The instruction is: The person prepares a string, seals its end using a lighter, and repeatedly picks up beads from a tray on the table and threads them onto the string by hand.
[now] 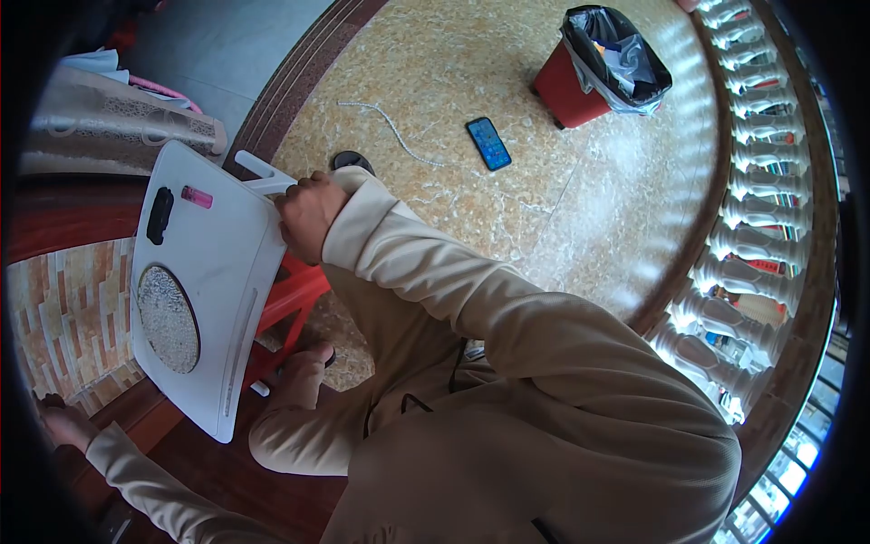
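Observation:
A small white folding table [245, 245] stands tilted in the view beside a red plastic stool [294, 295]. My right hand [313, 216] is closed at its near corner, where a white folding leg [265, 172] sticks out. On the tabletop lie a round tray of small pale beads or grains [168, 317], a pink lighter [197, 197] and a black elongated object [160, 216]. At the dim far-left edge, my left hand [65, 424] is near the brick-patterned surface [68, 308]; its fingers are too dark to read.
On the marbled floor are a phone [489, 143] and a white cord [390, 127]. Beyond them stands a red bin [575, 86] with a black liner. A white balustrade [766, 186] curves along the right. A clear-covered surface [118, 122] is at upper left.

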{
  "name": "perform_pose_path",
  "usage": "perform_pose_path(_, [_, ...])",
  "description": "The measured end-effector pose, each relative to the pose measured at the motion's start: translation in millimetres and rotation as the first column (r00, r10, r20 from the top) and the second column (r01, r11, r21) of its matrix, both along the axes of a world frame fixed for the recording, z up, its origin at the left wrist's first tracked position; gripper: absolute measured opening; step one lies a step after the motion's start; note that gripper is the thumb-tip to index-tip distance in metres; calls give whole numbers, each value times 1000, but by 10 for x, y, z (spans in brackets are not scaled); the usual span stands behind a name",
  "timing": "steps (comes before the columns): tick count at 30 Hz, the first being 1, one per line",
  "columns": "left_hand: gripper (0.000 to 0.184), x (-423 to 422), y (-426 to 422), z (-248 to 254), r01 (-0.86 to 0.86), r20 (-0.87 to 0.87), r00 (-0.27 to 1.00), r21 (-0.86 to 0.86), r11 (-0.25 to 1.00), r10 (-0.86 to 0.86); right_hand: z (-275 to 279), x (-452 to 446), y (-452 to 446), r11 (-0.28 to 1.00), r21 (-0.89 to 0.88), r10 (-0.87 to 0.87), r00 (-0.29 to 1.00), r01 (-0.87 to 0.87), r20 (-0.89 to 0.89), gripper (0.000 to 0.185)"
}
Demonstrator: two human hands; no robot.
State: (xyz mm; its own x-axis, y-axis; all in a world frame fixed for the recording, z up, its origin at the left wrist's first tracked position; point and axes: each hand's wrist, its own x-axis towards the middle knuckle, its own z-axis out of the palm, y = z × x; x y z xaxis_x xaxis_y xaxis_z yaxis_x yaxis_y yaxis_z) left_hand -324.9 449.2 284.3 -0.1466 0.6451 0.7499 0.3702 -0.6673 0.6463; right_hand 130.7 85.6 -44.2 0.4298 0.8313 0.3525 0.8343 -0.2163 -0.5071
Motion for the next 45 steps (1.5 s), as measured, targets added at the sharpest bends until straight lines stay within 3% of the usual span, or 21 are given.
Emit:
perform_pose_path(1, [15,875,-776,16,8,35,999,35,999,-9,-7,12,-6,1000,-4,-2,1000,2,3,16])
perform_pose_path(12, [15,1086,-1207,1225,133,299,946,-6,991,-125,-221,83,17,992,120,25,994,-38,103,15])
perform_pose_path(14, [15,1335,-1556,1293,116,229,962,143,983,-147,-270,212,-80,987,76,132,987,-139,94,16])
perform_pose_path(15, [15,1224,-1594,1369,131,204,967,106,986,-151,-278,288,-133,981,51,186,982,-188,39,16])
perform_pose_path(16, [15,1156,-1654,1463,27,209,976,155,987,-59,-270,324,-205,979,26,202,979,-202,3,17])
perform_pose_path(18, [14,1043,-1824,1691,18,180,982,219,976,-59,-241,400,-379,934,204,312,948,-294,-64,16])
perform_pose_path(21, [14,946,-2127,2003,87,135,983,254,963,-125,-229,400,-617,881,375,293,955,-288,43,14])
perform_pose_path(24, [16,943,-2458,2128,276,91,951,191,942,-297,-322,395,-831,898,369,253,967,-239,11,20])
perform_pose_path(27, [16,1074,-2898,1926,218,112,964,198,956,-243,-430,314,-1011,899,375,214,974,-227,75,23])
perform_pose_path(28, [17,1135,-3085,1840,203,118,966,196,959,-229,-400,265,-1084,938,245,277,956,-246,-99,24])
perform_pose_path(29, [19,1192,-3250,1754,193,121,968,193,962,-219,-359,203,-1146,953,113,301,912,-280,-279,24])
perform_pose_path(31, [23,1236,-3468,1566,186,134,968,186,965,-212,-133,-111,-1236,946,203,325,697,-254,-640,23])
perform_pose_path(32, [23,1146,-3448,1444,194,141,965,187,963,-222,64,-254,-1241,916,245,394,595,-318,-700,19])
perform_pose_path(33, [22,1010,-3377,1309,490,127,856,112,864,-502,183,-403,-1243,887,290,430,411,-360,-804,19])
perform_pose_path(34, [21,965,-3332,1221,742,128,658,55,668,-742,326,-521,-1221,852,351,456,220,-389,-862,18])
perform_pose_path(36, [11,1344,-3813,987,608,137,792,-92,789,-595,698,-666,-1245,683,493,441,-234,-539,-867,48])
perform_pose_path(38, [19,1588,-3988,713,536,125,843,-92,839,-524,919,-872,-1260,505,651,498,-425,-567,-756,75])
perform_pose_path(39, [20,1612,-4012,607,517,119,855,-112,849,-505,998,-934,-1266,414,656,526,-422,-631,-739,88])
perform_pose_path(42, [19,1614,-4002,331,495,150,867,-142,857,-476,1025,-1098,-1356,296,699,565,-471,-651,-678,74])
perform_pose_path(44, [18,1515,-3945,239,484,204,871,-202,851,-447,1160,-1120,-1448,205,521,583,-324,-828,-745,65])
perform_pose_path(45, [17,1415,-3926,221,468,230,877,-210,858,-422,1229,-1099,-1478,229,553,456,-413,-801,-788,60])
